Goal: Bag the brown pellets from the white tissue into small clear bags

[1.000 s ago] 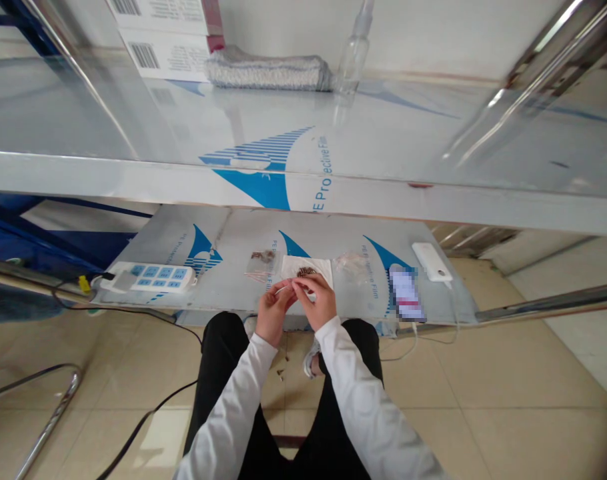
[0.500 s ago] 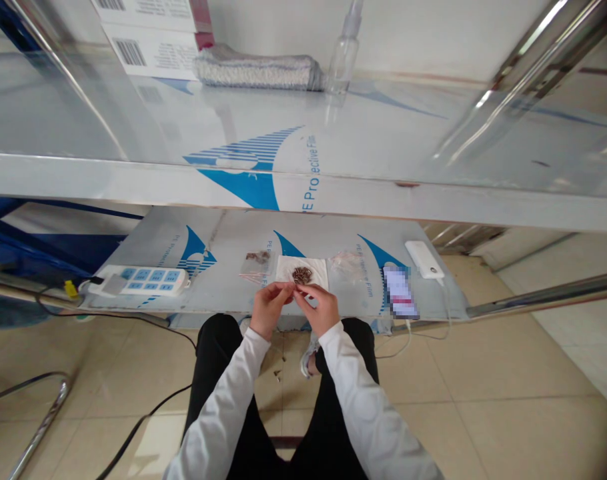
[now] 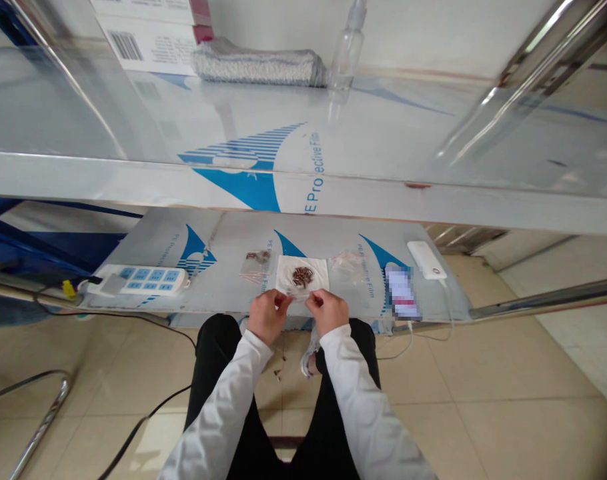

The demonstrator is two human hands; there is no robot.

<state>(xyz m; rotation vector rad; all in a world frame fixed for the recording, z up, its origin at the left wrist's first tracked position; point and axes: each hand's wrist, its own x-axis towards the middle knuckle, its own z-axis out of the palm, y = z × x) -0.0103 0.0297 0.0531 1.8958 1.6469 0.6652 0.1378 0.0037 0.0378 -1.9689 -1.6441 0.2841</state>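
My left hand and my right hand face each other at the front edge of the lower shelf, each with thumb and fingers pinched together. Between them stretches what looks like a small clear plastic bag, faint and see-through. Just beyond it, a pile of small dark brown pieces lies on a square white tissue; the pieces are too small to name. To the left is a clear bag with brown and reddish contents. A crumpled clear plastic bag lies right of the tissue.
A white power strip lies at the shelf's left. Toward the right are a phone and a white power bank with a cable. The upper shelf overhangs, bearing a folded towel, boxes and a spray bottle.
My hands were touching at the fingertips in front of the pile. They have moved apart sideways and slightly toward me, with the clear plastic now showing between them.
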